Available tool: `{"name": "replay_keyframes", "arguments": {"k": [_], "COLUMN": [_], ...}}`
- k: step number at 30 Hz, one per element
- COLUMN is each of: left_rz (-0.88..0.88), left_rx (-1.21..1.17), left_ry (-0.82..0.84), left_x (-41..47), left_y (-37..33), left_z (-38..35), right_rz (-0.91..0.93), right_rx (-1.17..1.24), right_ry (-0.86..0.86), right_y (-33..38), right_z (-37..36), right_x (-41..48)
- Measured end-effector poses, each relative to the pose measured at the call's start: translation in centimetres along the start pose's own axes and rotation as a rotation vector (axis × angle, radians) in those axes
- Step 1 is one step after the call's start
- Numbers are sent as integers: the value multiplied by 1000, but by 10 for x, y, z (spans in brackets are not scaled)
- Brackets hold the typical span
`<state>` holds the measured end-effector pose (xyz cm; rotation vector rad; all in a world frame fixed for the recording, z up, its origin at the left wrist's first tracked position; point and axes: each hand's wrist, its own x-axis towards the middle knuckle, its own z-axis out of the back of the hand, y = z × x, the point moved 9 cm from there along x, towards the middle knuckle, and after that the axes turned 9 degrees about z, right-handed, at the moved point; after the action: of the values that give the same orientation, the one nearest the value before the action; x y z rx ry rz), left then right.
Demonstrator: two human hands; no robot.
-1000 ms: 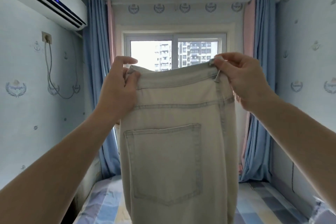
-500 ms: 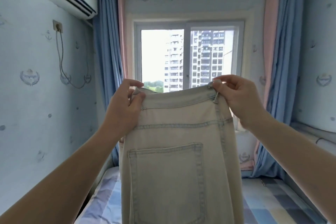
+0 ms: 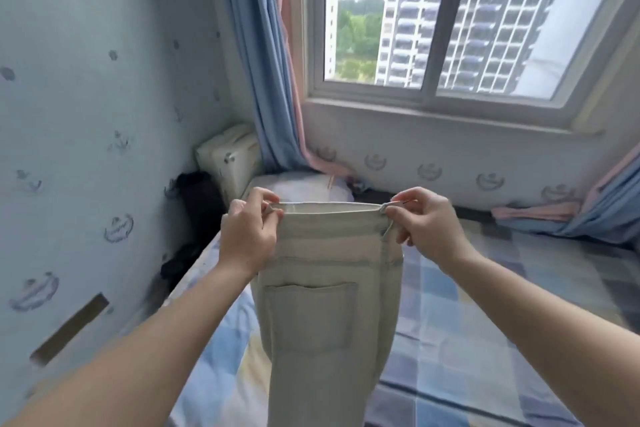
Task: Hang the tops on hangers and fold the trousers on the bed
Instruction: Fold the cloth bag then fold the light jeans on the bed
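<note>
A pair of pale, washed-out jeans [image 3: 325,315] hangs by its waistband in front of me, back pocket facing me, legs dropping out of view at the bottom. My left hand [image 3: 247,232] pinches the waistband's left corner. My right hand [image 3: 424,224] pinches the right corner at a belt loop. The trousers hang above the bed [image 3: 485,305], which has a blue, yellow and grey checked sheet.
A white pillow or bundle [image 3: 298,189] lies at the bed's head under the window [image 3: 450,28]. A cream box [image 3: 230,158] and dark items [image 3: 201,204] sit in the left corner gap by the wall. Blue and pink curtains [image 3: 263,80] hang on both sides.
Both hands have lowered the jeans from window height down towards the bed. My view has tilted down, so the bed and windowsill now fill the frame.
</note>
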<state>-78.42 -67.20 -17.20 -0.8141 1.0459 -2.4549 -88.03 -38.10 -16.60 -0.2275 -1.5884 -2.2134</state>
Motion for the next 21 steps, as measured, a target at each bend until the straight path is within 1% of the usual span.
{"name": "replay_keyframes", "arguments": {"k": [5,7,12,15,16,18,21], "left_rz": [255,319,366,391,403,383,296], "left_rx": [112,146,178,156,123,69,126], "left_ry": [57,61,101,147,180,284,476], "left_x": [14,26,76,112,122,131,110], "left_y": [105,144,227,278,297,334,388], "left_z": [-92,-123,-197,-244,-263,-302,-351], "right_rz": [-206,-270,-362,-365,-363,-387,-437], "right_rx": [49,55,68,24,-3,-48,-142], "right_ry": [54,54,-24,-64,-40,84,246], "right_y": [-134,-181,-274,-326,-343,-374,-421], "right_z": [-73,-100,-162,-195,-209,-244,-291], "right_x": [39,54,91,117,124,126,105]}}
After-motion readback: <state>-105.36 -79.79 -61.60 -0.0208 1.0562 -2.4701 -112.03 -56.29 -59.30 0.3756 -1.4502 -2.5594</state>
